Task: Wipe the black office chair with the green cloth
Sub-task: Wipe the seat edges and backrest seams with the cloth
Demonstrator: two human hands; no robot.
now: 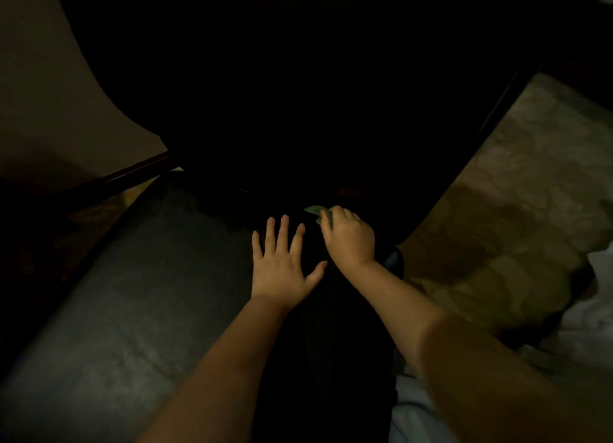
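Right hand (348,237) grips green cloth (315,210); left hand (282,267) flat on chair (132,293)

The padded black office chair (132,293) reads as dull charcoal with a faint mottled sheen where light catches it, and pure black in shadow. The crumpled green cloth (315,210) is a pale, muted green. The stone-like floor (514,194) is blotched beige, brown and olive. The plain wall (49,77) is tan, edged by what seems a dark reddish-brown strip (132,171). The soft fabric (593,310) at the right edge is white.
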